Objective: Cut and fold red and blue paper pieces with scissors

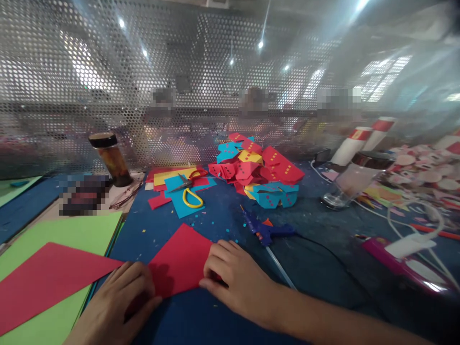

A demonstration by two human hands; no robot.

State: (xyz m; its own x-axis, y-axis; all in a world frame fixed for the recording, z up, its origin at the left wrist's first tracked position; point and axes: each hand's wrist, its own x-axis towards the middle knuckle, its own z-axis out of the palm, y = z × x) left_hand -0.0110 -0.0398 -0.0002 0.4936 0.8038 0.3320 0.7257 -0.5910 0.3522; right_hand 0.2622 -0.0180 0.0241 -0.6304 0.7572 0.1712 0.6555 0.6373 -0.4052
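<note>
Near edge of the blue table [316, 230]: your two hands press one red paper piece [181, 261] flat against the surface.
Your left hand [118, 299]: palm down, fingers loosely together, lying on the piece's left corner; it grips nothing.
Your right hand [237, 280]: palm down, fingers curled onto the piece's right edge, pressing rather than pinching.
Red piece: between both hands, one point aimed away from you; it may be folded, but the hands hide its lower edge.
Left of it: a large red sheet [46, 278] lies across green sheets [75, 232].
Just right: a blue glue gun [264, 231], its cord trailing off.
Farther back: yellow-handled scissors [189, 189] on cut paper, beside a heap of folded paper pieces [258, 167].
</note>
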